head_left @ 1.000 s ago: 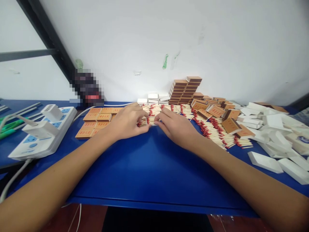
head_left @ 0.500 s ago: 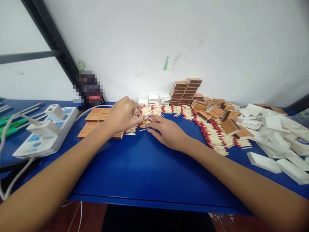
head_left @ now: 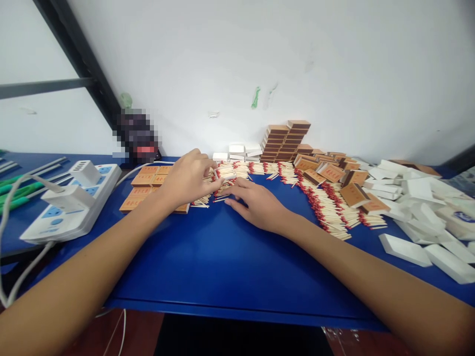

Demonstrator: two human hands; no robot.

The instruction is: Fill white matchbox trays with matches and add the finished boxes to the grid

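Observation:
My left hand (head_left: 191, 177) pinches the left end of a small white tray (head_left: 227, 177) with matches showing in it. My right hand (head_left: 257, 202) is just right of the tray, fingers bent over the matches (head_left: 219, 194); anything between its fingertips is too small to make out. Red-tipped matches (head_left: 321, 205) spread in a curved band behind and to the right of my hands. Orange matchboxes (head_left: 141, 193) lie flat beside my left wrist, partly behind it.
A stack of matchboxes (head_left: 284, 142) stands against the wall, with loose matchboxes (head_left: 331, 173) right of it. White trays (head_left: 423, 198) are heaped at the right. A power strip (head_left: 83, 212) lies left on the blue table (head_left: 237, 267); green-handled rods (head_left: 22, 193) lie beyond it.
The white tray has tilted a little, and its inside with matches now shows more. My right fingers have shifted slightly at the matches; my left hand keeps its hold.

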